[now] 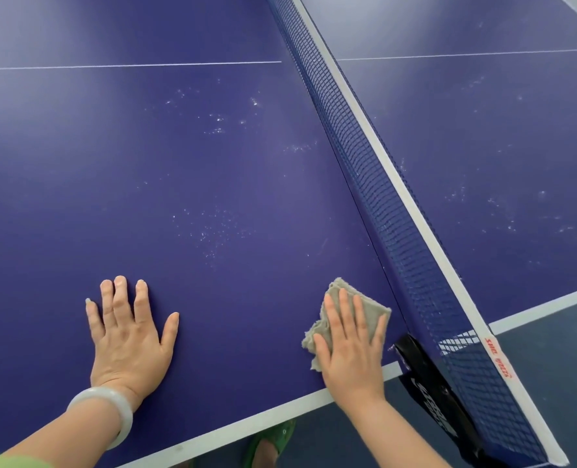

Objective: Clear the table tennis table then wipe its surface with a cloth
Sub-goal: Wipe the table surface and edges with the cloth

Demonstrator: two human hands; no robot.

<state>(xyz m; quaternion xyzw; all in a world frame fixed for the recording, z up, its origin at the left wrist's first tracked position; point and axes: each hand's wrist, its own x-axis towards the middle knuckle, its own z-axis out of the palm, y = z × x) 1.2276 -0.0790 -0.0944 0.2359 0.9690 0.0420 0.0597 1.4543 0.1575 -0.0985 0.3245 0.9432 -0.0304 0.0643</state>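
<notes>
The blue table tennis table [213, 170] fills the view, with pale dusty specks [213, 228] scattered over its middle. My right hand [351, 349] lies flat on a folded grey cloth [373, 314], pressing it onto the table near the side edge, close to the net. My left hand [128, 336] rests flat on the table to the left, fingers spread, holding nothing. A pale bangle sits on that wrist.
The dark blue net [375, 177] with a white top band runs diagonally from top centre to bottom right. Its black clamp post [425, 383] grips the table's side edge just right of the cloth. The white edge line [233, 430] borders the near side; green footwear shows below.
</notes>
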